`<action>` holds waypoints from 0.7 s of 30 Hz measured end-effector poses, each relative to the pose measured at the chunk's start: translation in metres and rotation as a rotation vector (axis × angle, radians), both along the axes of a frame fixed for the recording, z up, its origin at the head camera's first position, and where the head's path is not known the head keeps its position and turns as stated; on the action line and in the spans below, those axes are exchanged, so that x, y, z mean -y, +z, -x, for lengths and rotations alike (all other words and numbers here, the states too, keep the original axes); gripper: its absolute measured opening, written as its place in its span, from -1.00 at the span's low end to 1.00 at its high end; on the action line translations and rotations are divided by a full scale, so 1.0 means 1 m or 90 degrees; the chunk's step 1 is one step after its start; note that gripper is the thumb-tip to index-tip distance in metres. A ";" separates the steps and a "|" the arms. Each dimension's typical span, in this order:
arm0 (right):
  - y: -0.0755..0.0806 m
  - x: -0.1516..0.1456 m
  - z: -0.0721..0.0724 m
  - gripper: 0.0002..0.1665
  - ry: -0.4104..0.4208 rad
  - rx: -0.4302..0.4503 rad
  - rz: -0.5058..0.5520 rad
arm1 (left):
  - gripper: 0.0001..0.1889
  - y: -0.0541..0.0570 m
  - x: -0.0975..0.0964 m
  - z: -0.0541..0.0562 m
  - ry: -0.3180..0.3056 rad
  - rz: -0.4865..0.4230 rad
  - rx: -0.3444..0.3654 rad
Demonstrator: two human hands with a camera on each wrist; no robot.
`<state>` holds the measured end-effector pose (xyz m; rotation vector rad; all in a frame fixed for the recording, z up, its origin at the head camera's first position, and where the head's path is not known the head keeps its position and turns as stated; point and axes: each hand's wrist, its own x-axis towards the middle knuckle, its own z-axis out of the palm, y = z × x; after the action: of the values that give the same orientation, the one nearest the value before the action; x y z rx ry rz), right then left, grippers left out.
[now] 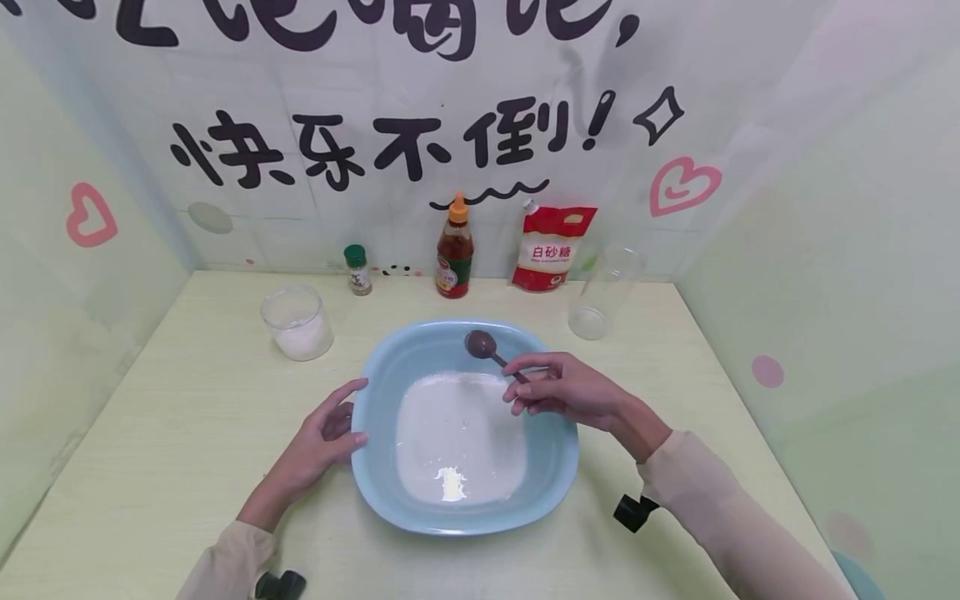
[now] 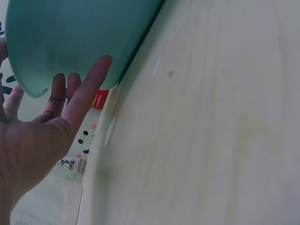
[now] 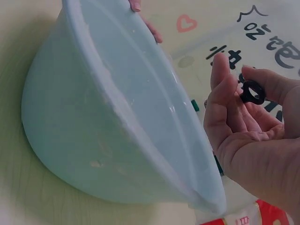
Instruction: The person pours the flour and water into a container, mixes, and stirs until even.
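A light blue basin [image 1: 465,521] holds a milky white liquid [image 1: 461,433] with glints on its surface. At its left side is my left hand [image 1: 318,446], thumb and index fingertips at the rim. The left wrist view shows fairly straight, spread fingers [image 2: 86,96] against the basin's outer wall [image 2: 65,42]. Over the basin's right side, my right hand [image 1: 570,390] pinches a dark brown spoon [image 1: 482,344] by its handle. The spoon's bowl points toward the far rim, above the liquid. Its looped handle end [image 3: 253,92] shows between thumb and fingers.
Behind the basin stand a glass cup of white powder [image 1: 300,329], a green-capped shaker [image 1: 358,271], an orange-capped sauce bottle [image 1: 454,254], a red sugar pouch [image 1: 551,250] and a tall clear glass [image 1: 600,300]. Printed walls enclose the table [image 1: 150,467] at the back and sides.
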<state>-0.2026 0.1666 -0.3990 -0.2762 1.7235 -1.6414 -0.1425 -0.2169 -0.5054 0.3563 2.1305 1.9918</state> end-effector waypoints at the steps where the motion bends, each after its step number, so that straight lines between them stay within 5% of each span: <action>1: 0.000 -0.004 -0.001 -0.58 -0.008 -0.004 0.002 | -0.26 0.000 0.000 0.000 -0.001 -0.001 0.000; 13: 0.003 -0.072 -0.014 -0.67 -0.079 -0.103 0.071 | -0.26 -0.001 0.001 0.000 -0.016 -0.024 -0.008; 21: -0.019 -0.120 -0.024 -0.64 -0.127 -0.089 0.093 | -0.26 0.000 0.000 -0.001 -0.017 -0.022 -0.004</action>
<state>-0.1783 0.2863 -0.4182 -0.3022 1.7840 -1.9387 -0.1420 -0.2169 -0.5055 0.3952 2.0873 2.0176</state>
